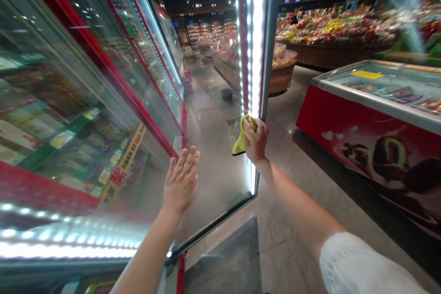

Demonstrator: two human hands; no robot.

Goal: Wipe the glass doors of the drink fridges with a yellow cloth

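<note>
Lime-yellow cloth (239, 145) shows in the head view, soft and bunched at the top, its lower corner flaring out to a dark edge. Behind it stands a tall clear glass door (217, 193), swung open, with a dark metal frame and a bright white light strip (257, 46) running down its outer edge. Red-framed glass cabinets (119, 78) with stocked shelves line the left; on the right sits a red chest freezer (330, 121) printed with ice creams, on a grey tiled floor (279, 234). The bare right hand (256, 138) is clamped on the cloth at the lit edge, with the loose corner hanging below and left of the fingers. The bare left hand (182, 183) is spread flat, holding nothing; whether it touches the glass, I cannot tell.
</note>
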